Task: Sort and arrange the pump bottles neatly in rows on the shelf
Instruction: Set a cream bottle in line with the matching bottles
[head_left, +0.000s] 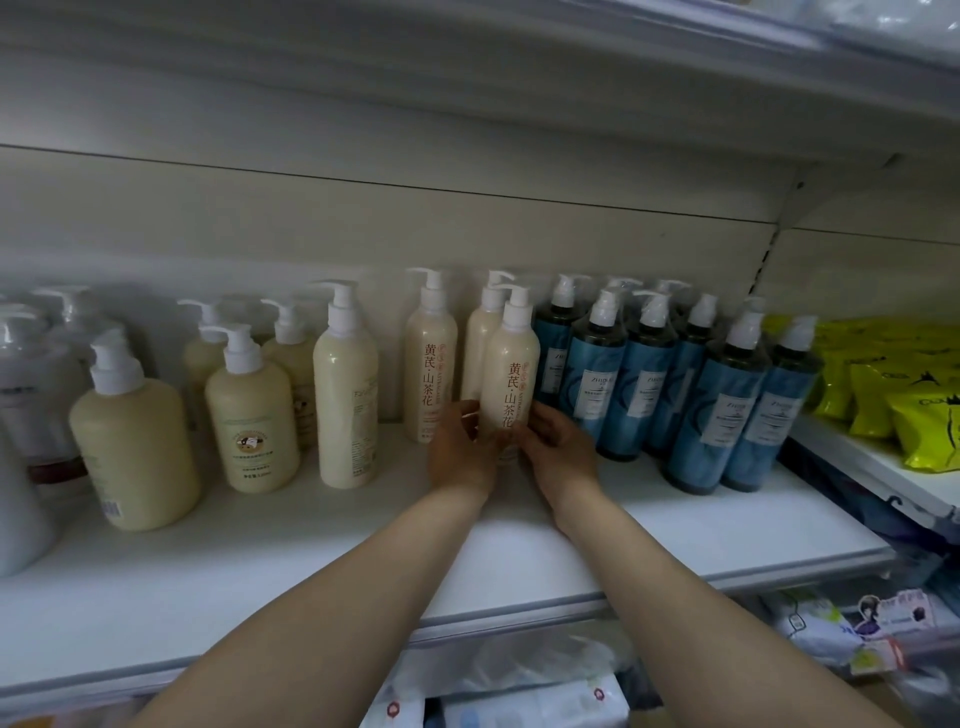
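Head view looks down on a white shelf board (675, 525) lined with pump bottles. Both hands meet at the lower part of a tall, slim cream plastic pump bottle with red vertical lettering (510, 366), which stands upright near the middle of the shelf board. The left hand (460, 452) curls its fingers round the bottle's left side, and the right hand (558, 449) grips its right side, thumb against the label.

Just behind this held bottle stands a second cream slim bottle (480, 338), partly hidden, and to its left, a little apart, a third with the same red lettering (430, 358). Further left of the held bottle stand a taller cream bottle turned label-sideways (347, 387) and several squat cream pump bottles (252, 410).

Right of the held bottle, close beside it, is a cluster of blue-labelled dark pump bottles (639, 374) in rows. Beyond them, yellow-green packets (883, 384) lie on a neighbouring shelf.
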